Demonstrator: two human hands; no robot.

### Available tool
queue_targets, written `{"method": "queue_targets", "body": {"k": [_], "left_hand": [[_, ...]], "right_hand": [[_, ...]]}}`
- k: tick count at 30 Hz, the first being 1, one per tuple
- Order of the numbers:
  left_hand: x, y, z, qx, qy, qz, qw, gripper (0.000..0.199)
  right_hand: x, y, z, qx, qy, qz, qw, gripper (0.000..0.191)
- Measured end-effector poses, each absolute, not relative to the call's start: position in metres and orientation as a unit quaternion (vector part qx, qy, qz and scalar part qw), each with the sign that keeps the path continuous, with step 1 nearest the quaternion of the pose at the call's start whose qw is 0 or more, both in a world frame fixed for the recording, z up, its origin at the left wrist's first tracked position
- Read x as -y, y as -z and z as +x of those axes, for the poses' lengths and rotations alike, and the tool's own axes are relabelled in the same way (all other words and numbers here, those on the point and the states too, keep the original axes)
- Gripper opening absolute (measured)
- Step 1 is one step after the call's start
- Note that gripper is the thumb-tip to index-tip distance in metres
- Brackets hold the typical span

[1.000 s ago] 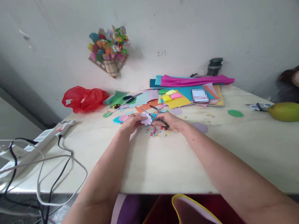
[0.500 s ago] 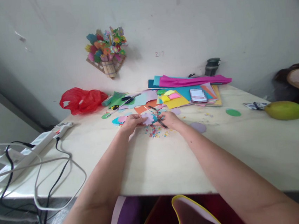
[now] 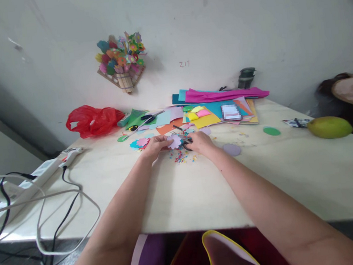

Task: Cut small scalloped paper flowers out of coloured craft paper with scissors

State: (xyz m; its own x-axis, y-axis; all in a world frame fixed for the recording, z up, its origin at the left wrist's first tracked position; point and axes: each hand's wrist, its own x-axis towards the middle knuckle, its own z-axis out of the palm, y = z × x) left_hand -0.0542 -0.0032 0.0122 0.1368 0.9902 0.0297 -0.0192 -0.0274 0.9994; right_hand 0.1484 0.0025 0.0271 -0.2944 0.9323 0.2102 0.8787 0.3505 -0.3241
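My left hand pinches a pale lilac paper flower with a scalloped edge. Close on its right, my right hand is closed round the dark handles of a pair of scissors. The blades point toward the flower's edge; whether they touch it I cannot tell. Below both hands lie many tiny coloured paper scraps. Pink and blue paper flowers rest left of my left hand. A lilac paper circle lies to the right of my right hand.
A red plastic bag, a second pair of scissors and coloured paper sheets lie toward the wall. At the right are a green paper oval and a yellow-green fruit. A power strip with tangled cables occupies the left edge.
The scissors have turned and their blades sit lower, closer to the lilac flower. My left hand still holds the flower. The whole view has shifted slightly.
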Motion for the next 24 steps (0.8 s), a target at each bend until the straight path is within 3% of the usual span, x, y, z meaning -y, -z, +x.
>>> {"method": "queue_targets", "body": {"k": [12, 16, 24], "left_hand": [[0.004, -0.011, -0.052, -0.448, -0.478, 0.536, 0.532, 0.036], [0.005, -0.012, -0.05, -0.449, -0.486, 0.531, 0.53, 0.037], [0.006, -0.015, -0.045, -0.447, -0.466, 0.548, 0.532, 0.037]], "right_hand": [[0.005, -0.031, 0.147, 0.815, -0.03, -0.565, 0.125, 0.03], [0.002, -0.03, 0.146, 0.805, -0.036, -0.557, 0.2, 0.028], [-0.01, -0.021, 0.143, 0.659, -0.456, -0.431, 0.415, 0.03]]}}
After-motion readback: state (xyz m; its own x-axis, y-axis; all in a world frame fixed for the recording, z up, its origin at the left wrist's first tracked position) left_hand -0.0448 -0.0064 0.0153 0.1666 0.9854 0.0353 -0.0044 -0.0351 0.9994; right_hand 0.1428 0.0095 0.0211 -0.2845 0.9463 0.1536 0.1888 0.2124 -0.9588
